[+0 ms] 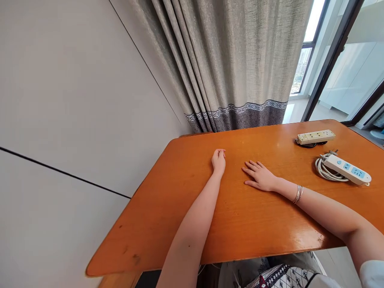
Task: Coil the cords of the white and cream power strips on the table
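Left forearm (192, 236) foremost, white power strip (348, 169) well rightward of right fingers (249, 172).

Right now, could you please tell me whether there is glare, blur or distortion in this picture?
Head view throughout: the window is partly washed out by daylight; glare shows on the table near its front edge; the left hand and right hand look fairly sharp; shapes near the frame's borders seem stretched, perhaps by a wide lens.

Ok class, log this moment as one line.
left hand: curled; right hand: palm down on table, spread; right side: cream power strip, white power strip
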Tool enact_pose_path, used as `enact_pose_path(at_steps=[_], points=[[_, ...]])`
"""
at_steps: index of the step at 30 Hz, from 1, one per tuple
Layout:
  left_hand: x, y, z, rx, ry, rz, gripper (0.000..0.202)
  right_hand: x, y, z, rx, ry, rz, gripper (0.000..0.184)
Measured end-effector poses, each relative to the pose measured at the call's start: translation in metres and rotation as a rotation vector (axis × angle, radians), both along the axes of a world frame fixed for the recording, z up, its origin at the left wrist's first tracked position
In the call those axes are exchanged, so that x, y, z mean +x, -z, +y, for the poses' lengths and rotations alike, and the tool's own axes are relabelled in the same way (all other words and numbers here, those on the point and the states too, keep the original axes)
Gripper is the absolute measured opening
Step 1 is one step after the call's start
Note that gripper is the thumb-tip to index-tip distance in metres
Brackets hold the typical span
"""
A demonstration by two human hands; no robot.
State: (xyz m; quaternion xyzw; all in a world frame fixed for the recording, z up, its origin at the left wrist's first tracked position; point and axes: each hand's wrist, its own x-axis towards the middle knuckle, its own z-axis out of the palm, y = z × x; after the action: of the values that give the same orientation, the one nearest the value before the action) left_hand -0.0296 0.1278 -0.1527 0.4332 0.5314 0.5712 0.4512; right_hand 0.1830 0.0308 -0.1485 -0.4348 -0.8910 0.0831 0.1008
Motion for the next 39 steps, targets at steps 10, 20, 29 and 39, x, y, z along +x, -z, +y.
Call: enact_pose_path(at_steps=[10,20,29,39], points=[[0.020,0.000,-0.016,0.188,0.290,0.624,0.009,0.004,-0.003,-0.004,0.010,-0.019,-0.031,0.067],[0.024,-0.010,-0.027,0.200,0.393,1.129,0.014,0.004,0.000,-0.003,0.049,-0.024,-0.048,0.066],[0.034,-0.003,-0.045,0.329,0.419,1.160,0.019,0.005,0.001,-0.004,0.050,-0.026,-0.054,0.068],[0.029,-0.005,-0.060,0.411,0.544,1.114,0.022,0.006,0.006,-0.002,0.079,-0.037,-0.033,0.065]])
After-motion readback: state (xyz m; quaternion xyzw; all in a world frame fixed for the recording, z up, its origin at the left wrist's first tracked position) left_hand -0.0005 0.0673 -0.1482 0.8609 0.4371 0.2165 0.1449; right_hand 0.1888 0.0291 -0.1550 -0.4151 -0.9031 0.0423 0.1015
